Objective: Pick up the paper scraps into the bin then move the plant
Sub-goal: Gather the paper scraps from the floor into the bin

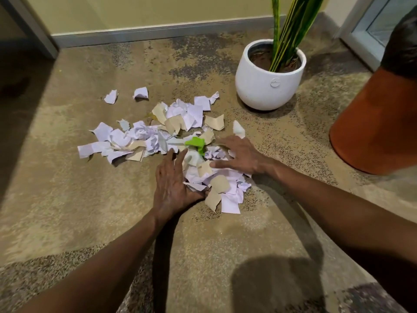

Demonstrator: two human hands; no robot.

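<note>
Two small white scraps (111, 96) are seen lying alone on the carpet floor (56, 177), a little apart from the big heap. The paper scraps (171, 129) are spread in a messy pile in the middle: torn white bits, crumpled white balls, tan card bits and one bright green piece (195, 143). The left hand (171, 188) is being pressed flat against the near left side of the pile, fingers (168, 158) stretched out; nothing is being gripped. The right hand (242, 155) is being laid on top of the pile, fingers spread wide, holding nothing. Behind the pile, on the right, a round white pot (268, 86) is standing on the floor. Brown soil and the plant (291, 30), with long green and yellow leaves, are held in it. At the far right, an orange bin (379, 123) with a black bag (401, 50) is seen.
</note>
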